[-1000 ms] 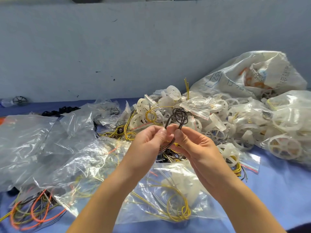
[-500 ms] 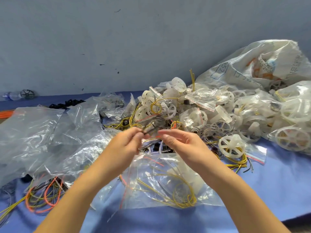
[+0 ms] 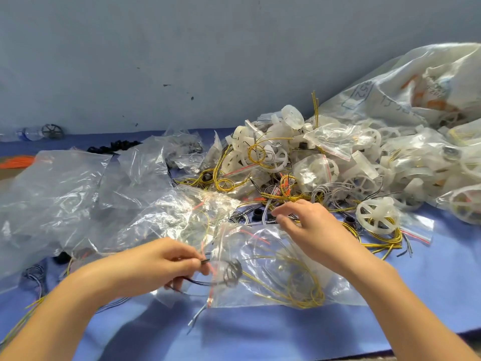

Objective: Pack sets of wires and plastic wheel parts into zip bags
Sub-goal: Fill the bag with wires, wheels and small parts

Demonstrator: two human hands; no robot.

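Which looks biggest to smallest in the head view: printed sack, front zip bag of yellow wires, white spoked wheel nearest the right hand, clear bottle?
1. printed sack, though cropped
2. zip bag of yellow wires
3. white spoked wheel
4. clear bottle; far back, true size unsure

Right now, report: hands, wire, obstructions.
Left hand pinches dark wire coil at zip bag. Right hand over grey wires, grip unclear. Loose bags crowd left.

I note a blue table (image 3: 260,334), grey-blue wall (image 3: 182,48), milky white wheels (image 3: 374,217), yellow wires (image 3: 385,243), an orange wire bundle (image 3: 15,162), a black wire (image 3: 201,282), and clear bags (image 3: 286,256) with red seal stripes.
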